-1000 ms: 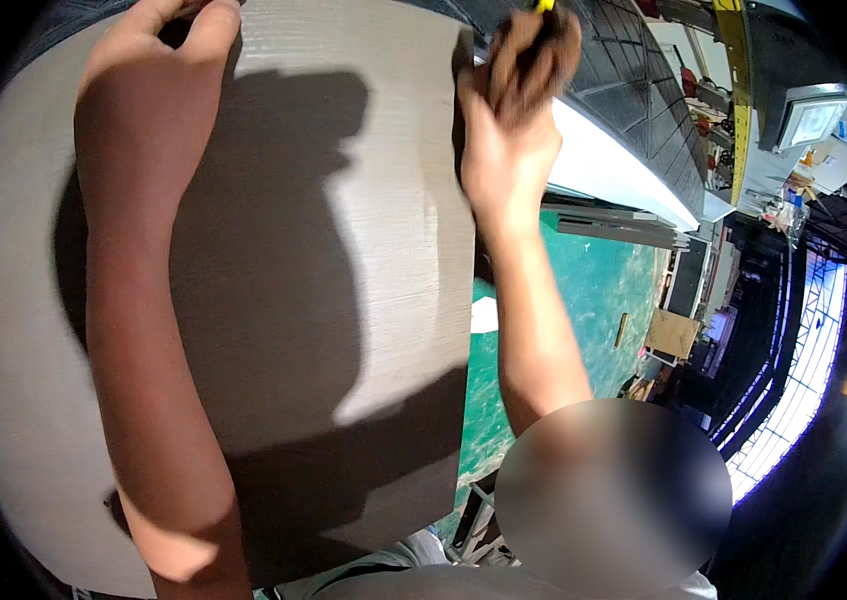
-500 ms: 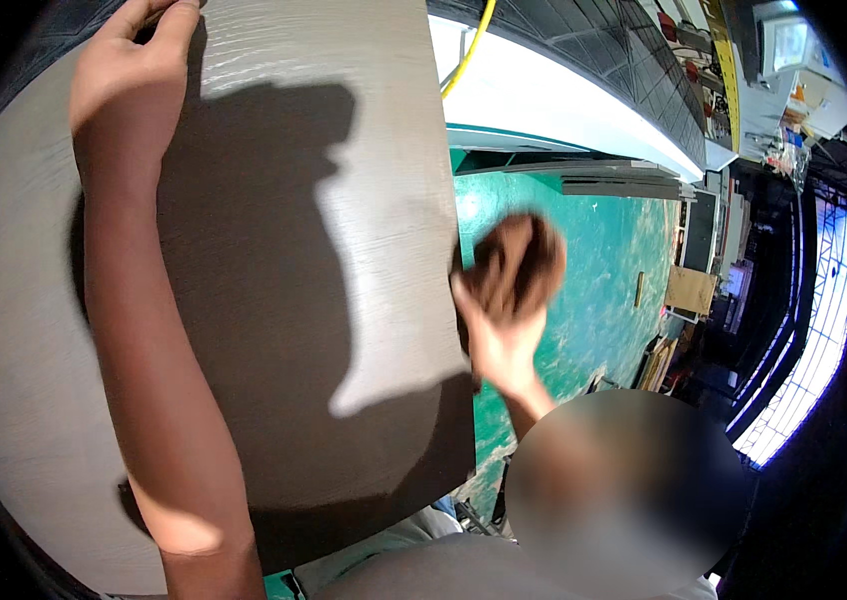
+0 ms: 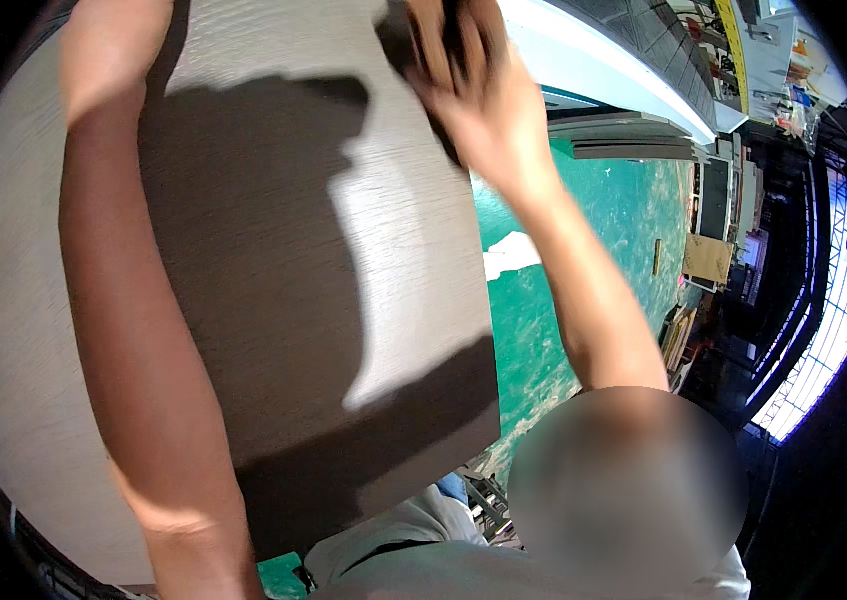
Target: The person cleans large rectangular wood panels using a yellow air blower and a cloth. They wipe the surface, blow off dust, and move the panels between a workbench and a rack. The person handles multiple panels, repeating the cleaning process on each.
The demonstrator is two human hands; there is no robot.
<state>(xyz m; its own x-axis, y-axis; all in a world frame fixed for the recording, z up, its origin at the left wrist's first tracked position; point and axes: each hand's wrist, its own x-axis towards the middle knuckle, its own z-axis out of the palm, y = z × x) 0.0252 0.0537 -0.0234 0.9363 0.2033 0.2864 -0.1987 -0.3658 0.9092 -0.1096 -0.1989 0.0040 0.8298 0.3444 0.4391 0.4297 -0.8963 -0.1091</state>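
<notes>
A wide grey-brown panel [image 3: 414, 250] with a wood-grain surface lies in front of me, crossed by large dark shadows. My left hand [image 3: 116, 55] is at its far left part, the forearm stretched over the panel; the picture's upper edge cuts off the fingers. Over the far right edge of the panel is my right hand [image 3: 479, 95], its fingers blurred, partly in shadow and running out of the picture at the top. Dark areas show between and beside those fingers, and I cannot make out whether anything is held.
Green floor [image 3: 634, 230] shows to the right of the panel, with a white patch [image 3: 514, 255] near the panel's edge. Beyond my right hand are a white surface [image 3: 564, 45] and stacked grey boards [image 3: 634, 148]. A brown box [image 3: 708, 259] stands farther right.
My right hand has moved from beside the panel's right edge up and away to its far right part. My left hand has shifted slightly farther, its fingers leaving the picture.
</notes>
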